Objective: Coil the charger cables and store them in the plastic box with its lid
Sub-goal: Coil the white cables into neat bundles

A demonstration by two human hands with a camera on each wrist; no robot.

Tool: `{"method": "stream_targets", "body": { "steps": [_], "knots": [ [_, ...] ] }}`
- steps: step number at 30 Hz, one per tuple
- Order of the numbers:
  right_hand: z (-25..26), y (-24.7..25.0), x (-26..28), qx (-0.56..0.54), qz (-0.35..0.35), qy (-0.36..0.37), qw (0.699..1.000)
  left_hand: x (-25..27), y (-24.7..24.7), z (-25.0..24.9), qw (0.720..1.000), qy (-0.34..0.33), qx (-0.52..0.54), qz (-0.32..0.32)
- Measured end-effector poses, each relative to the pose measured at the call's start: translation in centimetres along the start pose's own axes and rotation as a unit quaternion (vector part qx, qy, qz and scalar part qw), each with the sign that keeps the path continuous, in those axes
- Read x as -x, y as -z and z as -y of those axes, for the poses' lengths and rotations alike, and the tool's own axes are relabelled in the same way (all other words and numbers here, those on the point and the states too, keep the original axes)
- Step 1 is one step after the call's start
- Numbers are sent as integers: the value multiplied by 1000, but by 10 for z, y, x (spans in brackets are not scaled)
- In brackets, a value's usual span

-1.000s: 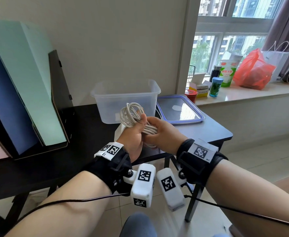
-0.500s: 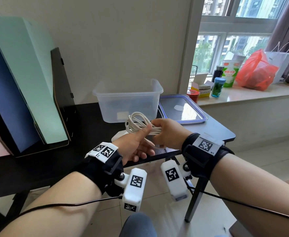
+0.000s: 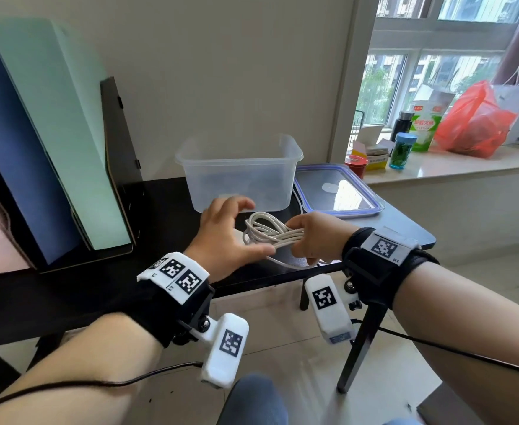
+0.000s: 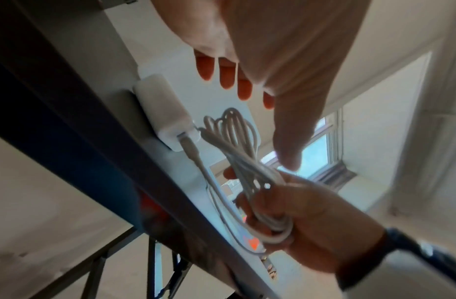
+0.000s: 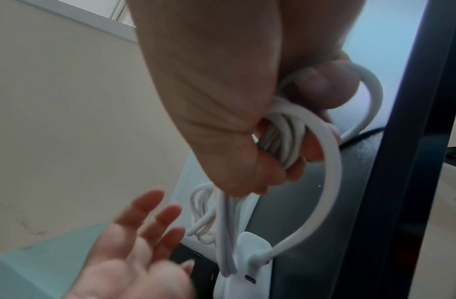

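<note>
A coiled white charger cable (image 3: 267,230) (image 4: 243,149) (image 5: 280,129) hangs just above the black table (image 3: 77,289), with my right hand (image 3: 313,237) (image 4: 308,218) (image 5: 247,121) gripping one end of the bundle. A loose strand runs from it to a white charger brick (image 4: 165,117) (image 5: 247,261) lying on the table. My left hand (image 3: 224,234) (image 4: 260,60) (image 5: 134,252) hovers beside the coil with fingers spread, holding nothing. The clear plastic box (image 3: 239,173) stands open behind the hands. Its blue-rimmed lid (image 3: 339,191) lies flat to the right of it.
Tall blue and green panels (image 3: 37,142) lean in a black stand at the table's left. A windowsill (image 3: 454,161) to the right carries a red bag (image 3: 476,118), bottles and small boxes. The table's front edge runs just under my wrists.
My left hand has let go of the coil and opened, moving up and left. The coil has dropped lower toward the table, held by my right hand alone.
</note>
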State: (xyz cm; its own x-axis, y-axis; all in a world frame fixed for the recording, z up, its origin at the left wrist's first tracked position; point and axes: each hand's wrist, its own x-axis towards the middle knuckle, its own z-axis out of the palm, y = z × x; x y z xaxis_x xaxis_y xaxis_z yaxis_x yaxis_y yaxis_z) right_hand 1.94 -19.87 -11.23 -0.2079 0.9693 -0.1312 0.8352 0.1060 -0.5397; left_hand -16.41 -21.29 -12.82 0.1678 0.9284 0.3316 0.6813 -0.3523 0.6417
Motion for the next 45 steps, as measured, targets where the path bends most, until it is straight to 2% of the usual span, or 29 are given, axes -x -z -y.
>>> {"method": "stream_targets", "body": {
  "steps": [3,6,11,17,22,26,28,30,35,38,41,45],
  "knots": [
    [2,1,-1,-6,10,-9,1000,-3,-15,-3,983,-75,-126,112],
    [5,1,-2,-24,29,-28,999,-9,-31,-2,957,-81,-238,145],
    [3,8,-3,-47,49,-42,997,-17,-36,-1,944,-86,-292,128],
    [0,11,-1,-72,78,-25,994,-21,-36,0,951,-91,-272,112],
    [-17,14,-3,-201,71,41,976,-26,-31,-1,968,-87,-220,81],
    [-29,16,-1,-337,6,49,940,-33,-27,-2,970,-62,-226,69],
    [-36,15,-1,-334,-22,44,941,-37,-23,-2,976,-32,-210,54],
    [-40,12,-1,-311,-34,37,949,-42,-18,-2,982,-6,-184,37],
    [-41,3,-8,-248,-66,76,963,-48,-8,-4,989,31,-146,17],
    [-38,-1,-10,-218,-105,85,967,-51,0,-3,994,44,-104,4],
    [-32,-3,-9,-163,-171,91,967,-54,8,-3,997,53,-57,-11],
    [-23,3,-5,-67,-276,123,951,-54,12,-1,994,91,-62,-19]
  ]
}}
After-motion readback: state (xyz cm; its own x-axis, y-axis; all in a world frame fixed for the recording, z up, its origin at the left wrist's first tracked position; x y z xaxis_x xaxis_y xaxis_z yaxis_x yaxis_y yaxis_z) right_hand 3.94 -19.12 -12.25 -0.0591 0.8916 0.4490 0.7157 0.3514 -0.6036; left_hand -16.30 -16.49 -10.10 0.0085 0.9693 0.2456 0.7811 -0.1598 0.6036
